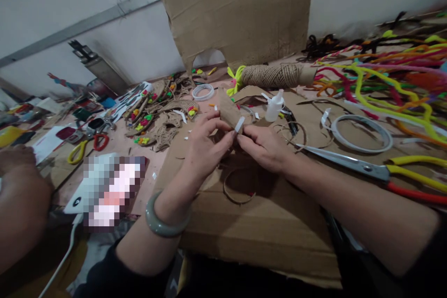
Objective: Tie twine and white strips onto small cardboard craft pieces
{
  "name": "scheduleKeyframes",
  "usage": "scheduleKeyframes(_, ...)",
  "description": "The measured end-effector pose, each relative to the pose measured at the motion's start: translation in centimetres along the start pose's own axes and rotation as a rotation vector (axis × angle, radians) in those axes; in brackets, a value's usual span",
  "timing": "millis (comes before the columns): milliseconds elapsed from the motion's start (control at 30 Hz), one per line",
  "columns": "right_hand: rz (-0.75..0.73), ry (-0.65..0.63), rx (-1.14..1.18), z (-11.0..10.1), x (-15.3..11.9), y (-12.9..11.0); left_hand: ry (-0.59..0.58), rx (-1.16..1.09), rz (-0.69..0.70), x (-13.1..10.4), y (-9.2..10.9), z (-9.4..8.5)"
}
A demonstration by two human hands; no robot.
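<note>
My left hand (204,144), with a green-grey bangle (164,221) at the wrist, is closed on a small piece of brown card (228,111). A short white strip of tape (239,124) sticks up where the thumbs meet. My right hand (263,146) pinches at the strip's lower end, its fingertips almost touching the left thumb. What lies under the fingers is partly hidden. Below the hands, a thin twine ring (237,191) with a red spot rests on a cardboard sheet (258,228).
Scissors (366,167) and a tape roll (361,132) lie at right; a glue bottle (275,106) and twine spool (272,76) stand or lie beyond. Colourful cords (394,84) fill the back right. Left are twine ornaments (164,121), a phone (115,195) and another person's arm (21,200).
</note>
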State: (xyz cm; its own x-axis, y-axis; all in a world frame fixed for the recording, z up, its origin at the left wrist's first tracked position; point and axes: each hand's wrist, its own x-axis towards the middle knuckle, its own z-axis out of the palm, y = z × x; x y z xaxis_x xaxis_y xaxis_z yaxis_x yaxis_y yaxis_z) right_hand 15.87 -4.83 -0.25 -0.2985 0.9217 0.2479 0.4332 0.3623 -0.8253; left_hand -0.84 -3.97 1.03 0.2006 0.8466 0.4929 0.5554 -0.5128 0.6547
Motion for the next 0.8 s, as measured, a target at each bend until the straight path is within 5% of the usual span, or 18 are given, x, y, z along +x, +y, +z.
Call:
scheduleKeyframes(300, -0.008, 0.014, 0.053, 0.4, -0.2, 0.0, 0.248, 0.241, 0.252, -0.5, -0.3, 0.3)
scheduleKeyframes(567, -0.007, 0.022, 0.025, 0.6, -0.4, -0.4, 0.046, 0.063, 0.139, -0.5, 0.9, -0.1)
scheduleKeyframes(800, -0.083, 0.020, -0.016, 0.8, -0.6, -0.4, 0.025, 0.035, 0.096, -0.4, 1.4, -0.4)
